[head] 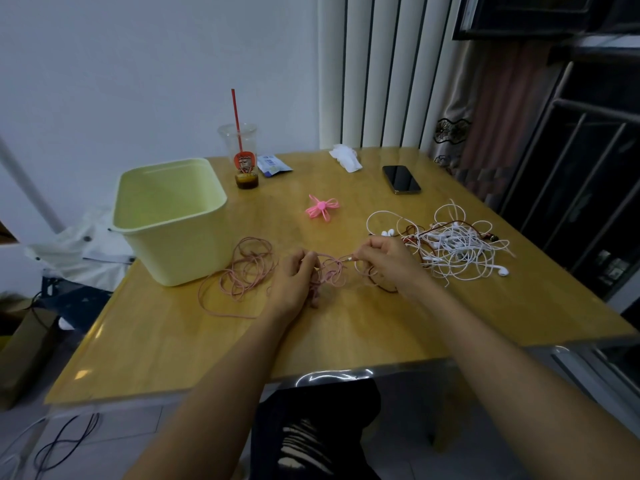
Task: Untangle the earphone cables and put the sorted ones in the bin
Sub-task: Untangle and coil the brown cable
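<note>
Our left hand (298,271) is curled round a bunch of the pink cable (249,268), fingers closed on it just above the worktop (346,334). Our right hand (384,258) pinches the cable's metal plug (349,258) between thumb and fingertips. Between the two sits a small knot (330,268) of pink loops. We judge the grip is split this way on purpose — one hand anchors the bundle so it cannot slide, while the other keeps the free end ready to be fed back through the loops.

Left of the left hand, the looser part of the same cable sprawls in wide rings on the wood, reaching up to the foot of the pale yellow bin (180,251). The bin stands near the left edge, close by, so a sorted cable would need only a short carry. No cable shows inside it, so we take the job to be at an early stage.

Just right of the right hand lies the white tangle (460,247) of earphones, with a dark red lead threaded through it — set apart from the pink one, we think, so the two do not snag again.

Farther back are a pink clip (322,207), a phone (401,179), a cup (242,157) with a red straw, a packet (273,165) and a tissue (345,156), all well apart from the work.
</note>
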`<state>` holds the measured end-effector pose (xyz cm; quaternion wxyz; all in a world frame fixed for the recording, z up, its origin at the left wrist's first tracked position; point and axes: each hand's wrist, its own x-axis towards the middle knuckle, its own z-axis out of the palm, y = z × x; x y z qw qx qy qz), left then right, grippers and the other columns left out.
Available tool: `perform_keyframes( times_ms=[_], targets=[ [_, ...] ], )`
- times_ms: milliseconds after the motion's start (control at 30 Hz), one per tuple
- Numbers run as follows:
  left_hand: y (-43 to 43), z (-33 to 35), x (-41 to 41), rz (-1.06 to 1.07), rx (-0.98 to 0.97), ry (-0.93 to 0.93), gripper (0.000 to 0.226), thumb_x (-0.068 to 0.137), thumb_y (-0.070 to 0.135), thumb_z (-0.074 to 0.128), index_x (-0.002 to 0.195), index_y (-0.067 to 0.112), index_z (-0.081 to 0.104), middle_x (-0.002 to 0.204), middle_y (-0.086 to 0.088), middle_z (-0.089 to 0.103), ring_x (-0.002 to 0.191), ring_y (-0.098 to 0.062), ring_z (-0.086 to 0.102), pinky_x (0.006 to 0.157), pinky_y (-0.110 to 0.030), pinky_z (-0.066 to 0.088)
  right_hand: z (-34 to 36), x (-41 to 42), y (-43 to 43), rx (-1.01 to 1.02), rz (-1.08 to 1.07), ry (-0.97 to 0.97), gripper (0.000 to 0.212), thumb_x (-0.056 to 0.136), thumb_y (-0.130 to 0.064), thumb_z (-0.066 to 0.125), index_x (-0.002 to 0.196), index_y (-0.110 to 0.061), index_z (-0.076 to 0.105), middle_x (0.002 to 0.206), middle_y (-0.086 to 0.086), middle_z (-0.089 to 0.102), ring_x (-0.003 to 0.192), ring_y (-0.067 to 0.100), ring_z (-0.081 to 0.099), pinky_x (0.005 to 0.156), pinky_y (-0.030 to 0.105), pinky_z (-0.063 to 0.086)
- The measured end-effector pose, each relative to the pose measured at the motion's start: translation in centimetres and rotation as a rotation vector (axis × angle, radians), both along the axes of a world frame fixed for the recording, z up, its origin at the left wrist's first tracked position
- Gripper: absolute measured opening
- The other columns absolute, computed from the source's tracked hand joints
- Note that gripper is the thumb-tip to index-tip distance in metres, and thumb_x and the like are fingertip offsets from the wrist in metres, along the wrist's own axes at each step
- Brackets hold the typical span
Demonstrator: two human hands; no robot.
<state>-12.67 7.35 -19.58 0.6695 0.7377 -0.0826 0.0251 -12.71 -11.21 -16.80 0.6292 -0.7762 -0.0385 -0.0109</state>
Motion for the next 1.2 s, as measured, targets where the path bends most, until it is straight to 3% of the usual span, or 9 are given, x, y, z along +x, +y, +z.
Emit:
perform_keyframes(
  times_ms=[133,300,400,467,600,733,867,1000,1200],
  targets=[
    [0.1,0.0,-0.1,0.041,0.049,-0.007,0.030,0.103,0.026,0.046,0.081,0.006,0.051,0.060,-0.003,0.049,0.043,-0.017,0.044,0.038,-0.024,0.038,0.2,-0.7,0.4,0.256,0.137,0.123,0.016,0.096,-0.010,0.057,0.080,-0.010,0.056,0.045,-0.005,0.041,0.036,0.006,0.033,0.039,0.020,0.033],
    [0.2,0.9,-0.9,0.091,0.002,0.005,0.029,0.103,0.026,0.046,0.094,0.000,0.055,0.061,-0.010,0.042,0.035,-0.010,0.042,0.030,-0.018,0.032,1.2,-1.1,-2.2,-0.157,0.286,0.343,0.011,0.092,-0.018,0.066,0.084,-0.012,0.061,0.055,-0.006,0.043,0.045,0.007,0.032,0.043,0.020,0.022],
    [0.1,0.8,-1.0,0.070,0.029,0.014,0.028,0.103,0.029,0.046,0.094,0.004,0.056,0.054,-0.008,0.042,0.032,-0.015,0.040,0.031,-0.018,0.031,1.8,-1.1,-3.1,-0.188,0.026,0.161,0.009,0.085,-0.020,0.075,0.081,-0.015,0.069,0.056,-0.009,0.052,0.054,0.006,0.046,0.051,0.019,0.036],
    [0.2,0.8,-1.0,0.063,0.026,0.046,0.028,0.103,0.031,0.045,0.094,0.006,0.055,0.048,-0.003,0.043,0.031,-0.018,0.039,0.032,-0.019,0.031,1.5,-0.5,-3.3,-0.133,-0.102,0.016,0.009,0.080,-0.019,0.080,0.082,-0.014,0.073,0.068,0.001,0.059,0.069,0.010,0.058,0.068,0.025,0.050],
    [0.4,1.7,-0.7,0.039,0.091,-0.014,0.026,0.103,0.027,0.045,0.096,0.004,0.056,0.054,0.000,0.049,0.037,-0.011,0.044,0.034,-0.020,0.035,1.4,0.1,-2.8,-0.310,-0.057,-0.038,0.010,0.087,-0.015,0.071,0.095,-0.018,0.074,0.088,0.002,0.065,0.085,0.017,0.061,0.085,0.035,0.050],
    [0.1,2.5,-0.3,-0.020,0.212,-0.115,0.022,0.102,0.028,0.048,0.098,0.009,0.058,0.061,0.002,0.057,0.047,-0.006,0.054,0.045,-0.022,0.043,2.6,-0.1,-0.8,-0.373,0.034,-0.220,0.030,0.087,-0.009,0.057,0.108,-0.027,0.069,0.115,-0.006,0.059,0.109,0.009,0.055,0.092,0.029,0.044],
    [-0.7,3.0,-0.3,-0.039,0.240,-0.149,0.023,0.102,0.027,0.047,0.099,0.007,0.057,0.070,-0.001,0.059,0.049,0.000,0.056,0.047,-0.016,0.043,2.8,-0.5,1.5,-0.386,0.125,-0.386,0.014,0.088,-0.006,0.065,0.087,-0.017,0.073,0.094,0.001,0.063,0.081,0.009,0.060,0.073,0.022,0.050],
    [-1.3,3.1,-0.5,-0.042,0.091,-0.091,0.021,0.102,0.017,0.047,0.097,-0.002,0.057,0.072,-0.004,0.061,0.051,-0.001,0.059,0.049,-0.016,0.047,1.9,-0.3,1.6,-0.577,0.149,-0.307,0.013,0.085,-0.015,0.073,0.097,-0.018,0.073,0.090,-0.001,0.062,0.077,0.006,0.057,0.065,0.014,0.041],
    [-1.0,3.0,-0.3,-0.061,0.212,-0.039,0.022,0.101,0.016,0.050,0.096,-0.002,0.060,0.070,-0.005,0.061,0.054,-0.006,0.058,0.051,-0.021,0.046,2.2,-0.8,1.1,-0.694,0.145,-0.275,0.008,0.082,-0.018,0.074,0.081,-0.025,0.073,0.079,-0.011,0.057,0.071,0.008,0.053,0.064,0.027,0.043]
  ],
)
